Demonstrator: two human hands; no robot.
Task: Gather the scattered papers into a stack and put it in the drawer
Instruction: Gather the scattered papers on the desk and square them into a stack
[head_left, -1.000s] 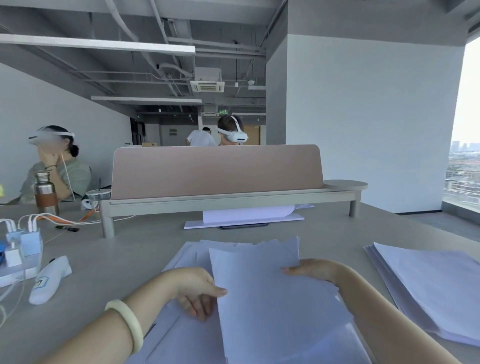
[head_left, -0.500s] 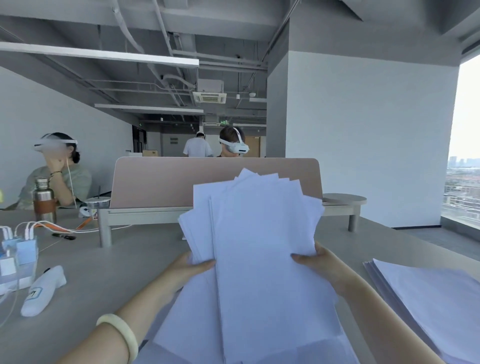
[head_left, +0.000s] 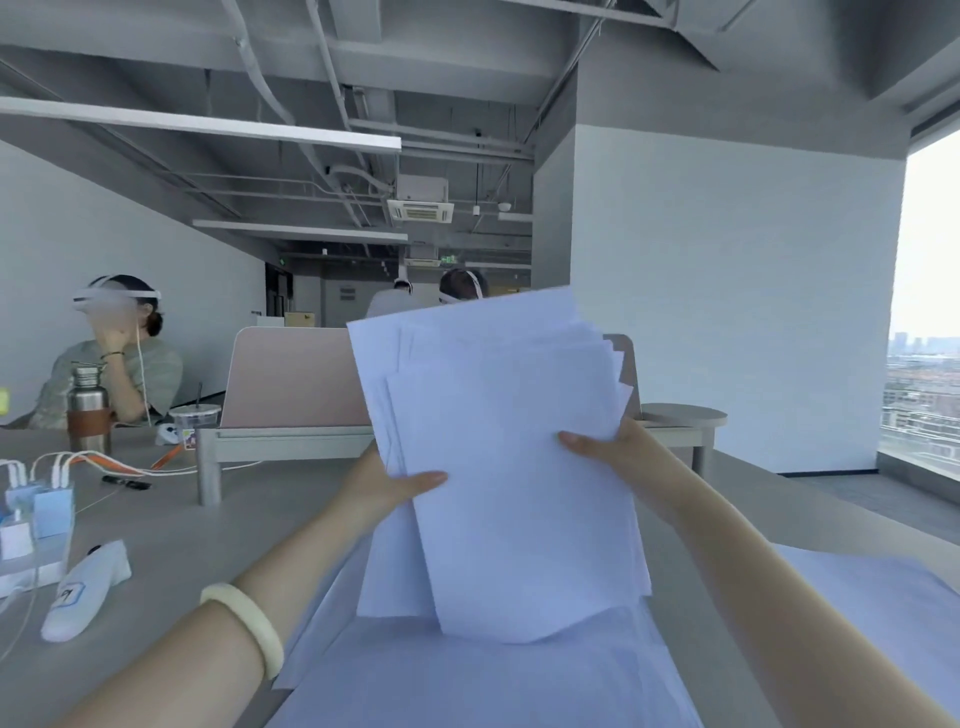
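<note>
Head view: held paper stack (head_left: 509, 467) upright over desk (head_left: 156, 530). Clamped at side edges by left hand (head_left: 387, 482), right hand (head_left: 623, 452); thumbs front.

papers (head_left: 509, 467) white | table (head_left: 171, 525) grey | bangle (head_left: 249, 623) cream | divider (head_left: 296, 374) pink

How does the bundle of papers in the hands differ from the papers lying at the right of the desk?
The held bundle stands nearly upright; the right-side papers lie flat on the desk. The left hand and right hand grip the held bundle by its sides; nothing touches the right-side papers. Both are plain white sheets.
</note>
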